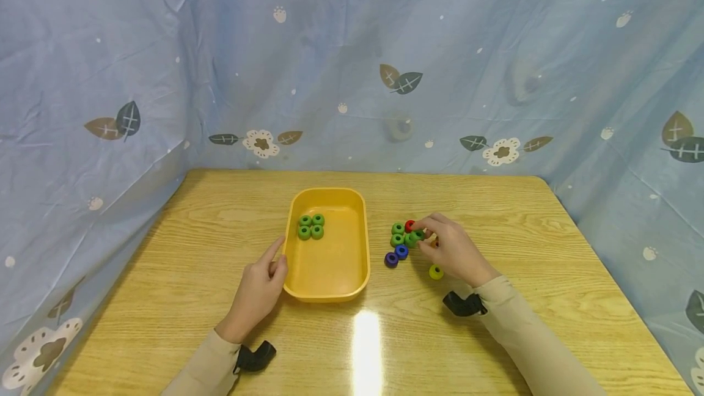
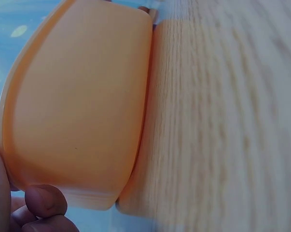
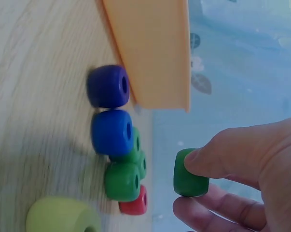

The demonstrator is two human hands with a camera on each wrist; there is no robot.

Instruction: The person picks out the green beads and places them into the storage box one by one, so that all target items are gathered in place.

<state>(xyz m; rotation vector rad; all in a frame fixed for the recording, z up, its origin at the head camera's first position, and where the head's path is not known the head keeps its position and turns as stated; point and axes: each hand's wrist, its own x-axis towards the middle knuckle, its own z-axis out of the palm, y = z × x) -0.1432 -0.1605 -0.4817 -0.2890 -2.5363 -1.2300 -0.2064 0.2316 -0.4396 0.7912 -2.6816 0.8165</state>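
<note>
Pinched between thumb and fingertips of my right hand [image 1: 453, 250] is a green bead [image 3: 190, 173], raised above the table in the right wrist view. Close by on the wood lie more green beads [image 3: 122, 181], a red bead [image 3: 134, 202], a blue bead [image 3: 112, 132], a purple bead [image 3: 107, 86] and a yellow bead [image 3: 63, 215]. My left hand [image 1: 257, 289] is at the left side of a yellow tray [image 1: 330, 295], its index finger extended along the rim. Several green beads [image 1: 311, 226] stand grouped inside the tray, toward its back left.
The wooden table [image 1: 231, 212] ends at a patterned blue cloth [image 1: 330, 78] behind and at both sides. An orange bead [image 1: 435, 242] is partly hidden by the right hand. Each wrist wears a black strap mount [image 1: 255, 357].
</note>
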